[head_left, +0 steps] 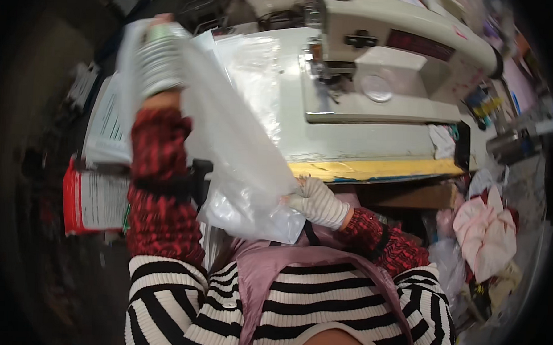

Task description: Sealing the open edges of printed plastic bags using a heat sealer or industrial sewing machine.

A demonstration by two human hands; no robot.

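- Head view: the landmark is the sewing machine (386,60), white, standing on the far right part of the bench (352,145).
- The left hand (161,56) wears a striped white glove and is raised high, well to the left of the machine. Its fingers are closed on the upper edge of a clear plastic bag (240,152); the picture is blurred there, so I cannot tell how exactly they pinch.
- The right hand (315,202), also gloved, is below the machine, just in front of the yellow front edge of the bench. Its fingers are pressed together on the lower corner of the bag.
- The bag hangs stretched between both hands, slanting from upper left, beside the machine, down to the lower right, in front of the bench.
- More clear plastic (256,60) lies flat on the bench, just left of the machine.
- A red and white printed pack (93,198) is far left and below the machine, beside the left forearm.
- A heap of pink and white cloth (486,234) lies below the right end of the machine, beyond the bench.
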